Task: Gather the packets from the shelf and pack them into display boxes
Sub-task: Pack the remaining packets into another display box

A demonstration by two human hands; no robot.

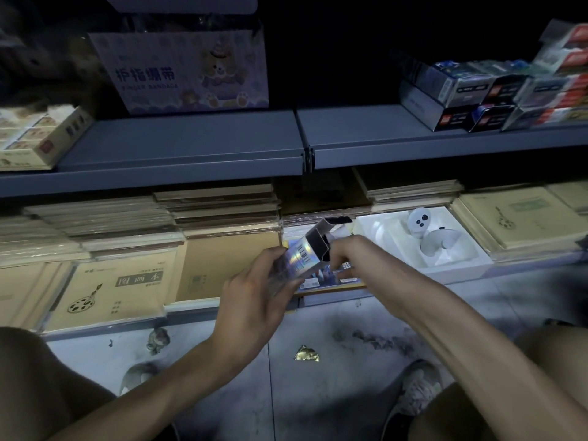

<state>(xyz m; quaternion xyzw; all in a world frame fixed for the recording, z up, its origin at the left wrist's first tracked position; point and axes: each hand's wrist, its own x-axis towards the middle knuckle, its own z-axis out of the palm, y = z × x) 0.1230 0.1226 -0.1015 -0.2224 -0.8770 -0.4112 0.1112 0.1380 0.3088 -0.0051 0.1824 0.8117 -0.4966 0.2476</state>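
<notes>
The left hand [254, 300] grips a shiny box [302, 254], flap open, contents hidden, while the right hand [345, 253] curls over packets [331, 276] at the lower shelf's [331, 301] front edge, grip unclear.

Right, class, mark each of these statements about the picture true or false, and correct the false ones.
1. The left hand grips a shiny box whose top flap is open. True.
2. The gold wrapper lies on the upper shelf. False: it lies on the floor.
3. A white tray holding white controllers sits on the lower shelf, to the right of the right hand. True.
4. The finger bandage carton stands on the floor. False: it stands on the upper shelf.
</notes>
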